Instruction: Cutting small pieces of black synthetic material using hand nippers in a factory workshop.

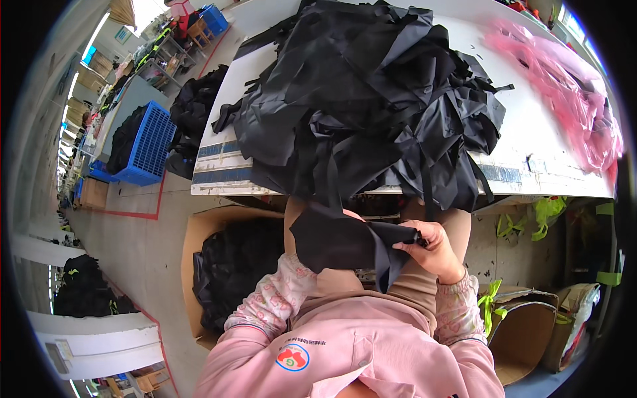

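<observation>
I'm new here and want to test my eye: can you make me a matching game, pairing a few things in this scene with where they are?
Things:
1. heap of black fabric pieces
2. pink plastic sheet
3. blue plastic crate
4. cardboard box of black fabric

Places:
A. on the floor, left of the table
B. far right of the white table
C. middle of the table
D. on the floor beside the person's left leg

Pairs: 1-C, 2-B, 3-A, 4-D
</observation>
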The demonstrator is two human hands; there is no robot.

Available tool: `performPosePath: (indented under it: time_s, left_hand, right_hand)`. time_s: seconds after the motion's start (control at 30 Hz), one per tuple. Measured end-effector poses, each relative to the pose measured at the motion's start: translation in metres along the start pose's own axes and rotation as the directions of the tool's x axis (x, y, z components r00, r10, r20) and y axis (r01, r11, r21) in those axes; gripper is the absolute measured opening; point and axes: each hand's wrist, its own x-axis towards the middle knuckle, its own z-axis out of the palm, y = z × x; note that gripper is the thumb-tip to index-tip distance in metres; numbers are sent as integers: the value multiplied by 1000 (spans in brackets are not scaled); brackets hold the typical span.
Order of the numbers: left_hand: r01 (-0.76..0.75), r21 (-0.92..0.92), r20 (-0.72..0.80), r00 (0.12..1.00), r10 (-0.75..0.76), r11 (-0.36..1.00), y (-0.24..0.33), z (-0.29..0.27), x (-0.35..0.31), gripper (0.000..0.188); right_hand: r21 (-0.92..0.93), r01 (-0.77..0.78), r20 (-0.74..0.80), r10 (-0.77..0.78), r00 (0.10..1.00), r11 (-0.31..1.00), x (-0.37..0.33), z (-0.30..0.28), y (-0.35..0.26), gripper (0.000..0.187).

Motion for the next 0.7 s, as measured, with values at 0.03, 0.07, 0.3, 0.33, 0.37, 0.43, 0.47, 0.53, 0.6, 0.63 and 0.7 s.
performPosePath:
  time_s: [0.03, 0.07, 0.3, 0.33, 0.37, 0.43, 0.47, 0.53, 0.6, 0.63, 0.7]
  left_hand:
    - [-200, 257, 40, 980, 196, 945, 13, 6, 3, 32]
    - [-382, 484, 128, 921, 368, 787, 27, 14, 6, 29]
    - [-376, 801, 150, 879, 452, 466, 63, 45, -2, 20]
    - [-322, 793, 90, 902, 423, 517, 63, 50, -2, 20]
    - [-253, 693, 21, 943, 332, 675, 56, 47, -2, 26]
    - [-174, 565, -25, 974, 227, 807, 43, 44, 3, 33]
    - [-51, 268, -95, 992, 79, 962, 37, 44, 5, 39]
    - [83, -62, -112, 990, -90, 995, 26, 47, 9, 45]
    - [-85, -88, -124, 990, 73, 993, 15, 51, 5, 54]
    - [-61, -150, -123, 991, 42, 987, 5, 39, 1, 58]
    - [-118, -52, -98, 989, 112, 992, -4, 38, -5, 59]
  right_hand:
    - [-71, 18, -69, -22, 997, 997, 0, 0, -2, 24]
    - [-73, 18, -70, -23, 997, 997, 0, -3, 2, 24]
    - [186, -76, -279, 126, 952, 980, 3, 2, -16, 31]
    - [192, 4, -338, 63, 939, 981, 8, 14, -27, 30]
    - [193, 82, -397, 1, 918, 978, 10, 20, -31, 28]
    - [50, 53, -361, -31, 932, 997, 6, 9, -19, 25]
    - [-94, 27, -316, -56, 947, 995, 3, 4, -15, 21]
    - [60, -17, -427, 41, 903, 998, 3, -1, -19, 11]
    - [-50, -50, -551, 14, 835, 997, 1, -10, -16, 10]
    - [-40, -12, -602, -15, 798, 999, 4, -8, -19, 12]
    - [-41, 19, -675, -42, 737, 999, 6, -10, -18, 18]
